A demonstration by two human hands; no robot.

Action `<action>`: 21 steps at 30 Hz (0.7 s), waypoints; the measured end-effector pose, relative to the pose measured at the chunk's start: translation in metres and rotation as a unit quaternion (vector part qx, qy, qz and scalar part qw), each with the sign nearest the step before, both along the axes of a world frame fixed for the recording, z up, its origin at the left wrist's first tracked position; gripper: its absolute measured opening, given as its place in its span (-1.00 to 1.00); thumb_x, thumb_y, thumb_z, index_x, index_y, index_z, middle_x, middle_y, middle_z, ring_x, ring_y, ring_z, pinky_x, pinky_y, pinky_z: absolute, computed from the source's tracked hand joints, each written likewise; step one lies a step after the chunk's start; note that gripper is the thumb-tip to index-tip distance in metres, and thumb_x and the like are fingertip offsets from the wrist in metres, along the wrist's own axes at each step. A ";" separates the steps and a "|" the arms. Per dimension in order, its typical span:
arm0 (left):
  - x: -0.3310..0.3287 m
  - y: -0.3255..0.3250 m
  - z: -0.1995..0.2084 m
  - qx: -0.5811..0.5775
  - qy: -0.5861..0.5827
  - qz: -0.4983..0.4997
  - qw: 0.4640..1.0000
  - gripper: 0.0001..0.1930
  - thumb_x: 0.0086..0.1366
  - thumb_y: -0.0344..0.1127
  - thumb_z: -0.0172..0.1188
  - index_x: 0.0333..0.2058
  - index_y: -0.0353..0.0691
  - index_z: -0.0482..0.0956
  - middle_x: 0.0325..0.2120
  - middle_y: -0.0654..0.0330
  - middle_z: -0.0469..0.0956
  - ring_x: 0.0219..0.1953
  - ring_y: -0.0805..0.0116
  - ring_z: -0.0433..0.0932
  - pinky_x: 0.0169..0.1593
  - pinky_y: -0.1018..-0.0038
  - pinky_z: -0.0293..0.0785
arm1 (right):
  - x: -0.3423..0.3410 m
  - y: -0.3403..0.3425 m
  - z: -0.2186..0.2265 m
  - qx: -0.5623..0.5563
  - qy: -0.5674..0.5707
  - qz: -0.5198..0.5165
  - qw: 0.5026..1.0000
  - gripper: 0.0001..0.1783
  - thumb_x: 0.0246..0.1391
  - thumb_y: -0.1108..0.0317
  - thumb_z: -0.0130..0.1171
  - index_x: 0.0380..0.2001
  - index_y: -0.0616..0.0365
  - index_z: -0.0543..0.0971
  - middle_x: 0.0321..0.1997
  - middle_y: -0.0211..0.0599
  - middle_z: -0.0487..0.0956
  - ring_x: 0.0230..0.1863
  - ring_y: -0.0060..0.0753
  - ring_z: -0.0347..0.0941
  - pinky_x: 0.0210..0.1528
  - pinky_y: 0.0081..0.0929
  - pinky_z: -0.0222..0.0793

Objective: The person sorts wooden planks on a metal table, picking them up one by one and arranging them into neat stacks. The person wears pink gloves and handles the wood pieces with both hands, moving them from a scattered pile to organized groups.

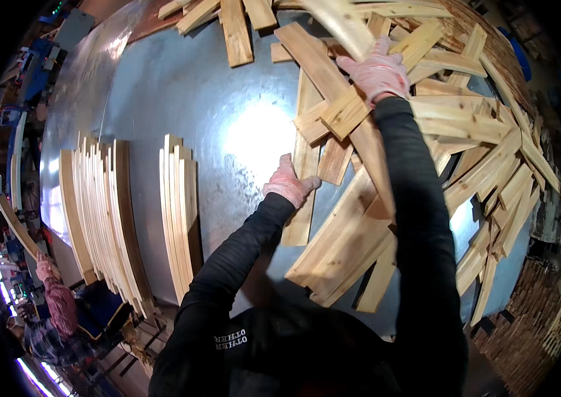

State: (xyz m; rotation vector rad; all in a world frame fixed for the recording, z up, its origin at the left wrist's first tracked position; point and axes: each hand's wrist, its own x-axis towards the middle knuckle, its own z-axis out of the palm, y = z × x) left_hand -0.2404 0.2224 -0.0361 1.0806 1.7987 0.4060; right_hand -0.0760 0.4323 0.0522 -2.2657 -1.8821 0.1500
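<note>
My right hand (pixel 380 71), in a pale reddish work glove, reaches far over a heap of loose boards. Its fingers close on the near end of a light wooden board (pixel 341 28), which is smeared by motion. My left hand (pixel 292 183), gloved alike, is open with its fingers and thumb apart. It lies at the left edge of a narrow board (pixel 300 223) on the metal table (pixel 161 92); whether it presses on that board I cannot tell. Between the hands, a short board (pixel 345 114) lies across a long brownish one (pixel 320 63).
Two rows of boards stand side by side on the left, a wide row (pixel 98 212) and a narrow row (pixel 178 218). Crossed boards (pixel 459 119) heap up on the right. More boards (pixel 235 33) lie at the far edge. A co-worker (pixel 59 311) holds a board at lower left.
</note>
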 end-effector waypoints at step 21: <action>-0.087 -0.250 -0.010 0.108 -0.154 0.239 0.953 -0.46 0.25 -0.32 0.22 0.14 -0.42 0.30 -0.01 -0.04 0.51 0.01 0.19 0.49 0.12 0.39 0.38 | 0.043 -0.235 0.064 -0.116 0.614 0.001 0.781 -0.45 -0.19 0.43 0.44 -0.05 0.20 0.53 -0.28 -0.33 0.60 -0.33 -0.47 0.51 -0.28 -0.53 0.46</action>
